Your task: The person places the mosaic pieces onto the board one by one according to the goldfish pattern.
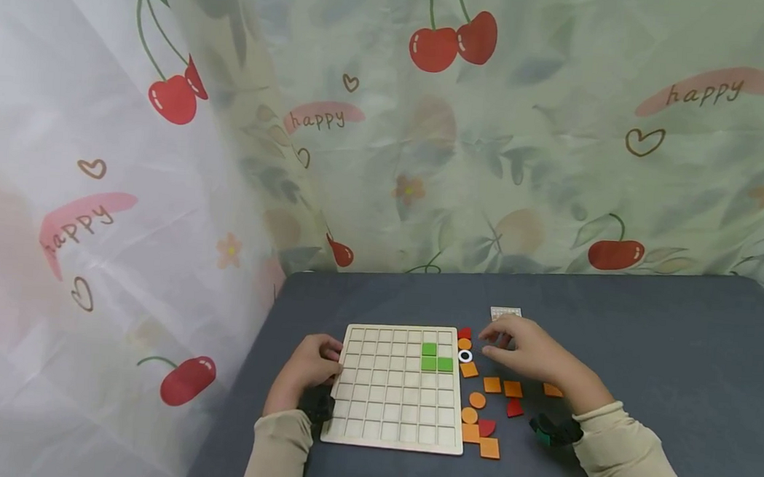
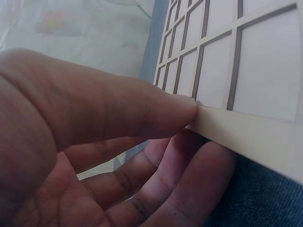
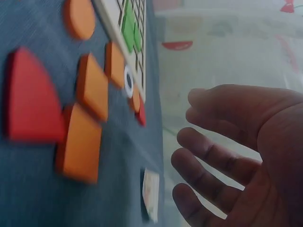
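Note:
A pale wooden grid board (image 1: 385,395) lies on the dark table, with three green square tiles (image 1: 428,363) set in cells near its upper right. My left hand (image 1: 311,364) holds the board's left edge; in the left wrist view the thumb is on the rim (image 2: 246,135) and the fingers are curled beneath it. My right hand (image 1: 525,344) hovers right of the board, fingers loosely bent and holding nothing. Nearest to it are a white ring with a dark centre (image 1: 465,356), an orange disc (image 1: 464,343) and a red piece (image 1: 464,332).
Orange squares (image 1: 493,385), orange discs (image 1: 477,400) and red quarter-round pieces (image 1: 486,427) lie scattered along the board's right side. A small printed card (image 1: 505,312) lies beyond the right hand. A cherry-patterned curtain (image 1: 531,167) hangs behind the table.

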The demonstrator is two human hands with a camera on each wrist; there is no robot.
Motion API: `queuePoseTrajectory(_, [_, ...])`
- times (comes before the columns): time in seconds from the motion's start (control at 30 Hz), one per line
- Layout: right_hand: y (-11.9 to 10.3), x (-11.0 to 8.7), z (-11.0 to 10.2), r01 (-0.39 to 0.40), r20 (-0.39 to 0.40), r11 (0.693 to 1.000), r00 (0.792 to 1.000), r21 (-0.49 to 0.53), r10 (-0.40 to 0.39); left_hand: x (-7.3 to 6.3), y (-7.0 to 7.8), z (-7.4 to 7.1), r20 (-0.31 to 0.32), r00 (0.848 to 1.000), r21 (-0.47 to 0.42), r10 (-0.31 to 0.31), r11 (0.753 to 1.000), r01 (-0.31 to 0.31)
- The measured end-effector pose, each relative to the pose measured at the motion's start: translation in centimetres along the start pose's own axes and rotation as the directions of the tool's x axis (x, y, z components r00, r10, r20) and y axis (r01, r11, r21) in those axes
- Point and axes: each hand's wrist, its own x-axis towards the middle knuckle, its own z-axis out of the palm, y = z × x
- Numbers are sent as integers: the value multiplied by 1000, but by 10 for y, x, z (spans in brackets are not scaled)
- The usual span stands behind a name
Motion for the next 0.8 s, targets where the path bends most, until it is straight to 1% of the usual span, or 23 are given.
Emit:
queuePoseTrajectory(0.17, [13,-24,-10,-19,-35,1000,999,-25,19,0,-1,0,-2,1000,6,2,1000,-2])
queuePoseTrajectory(0.33, [31,-45,-19,-53,-39,997,998,-57,51,1,-2,-2,-7,1000,9,4,1000,-4])
queuePoseTrajectory(0.57, [51,-62,-34,-90,-78,991,994,-97,82,1,-2,-3,-9,1000,20,10,1000,-10])
queuePoseTrajectory(0.7, [62,-69,-40,-119,-78,988,991,-100,111,-1,-2,-2,-8,1000,19,1,1000,-1])
queuePoseTrajectory(0.8, [70,-73,-44,-146,-68,983,988,-110,140,-2,-1,-2,-4,1000,19,6,1000,-6])
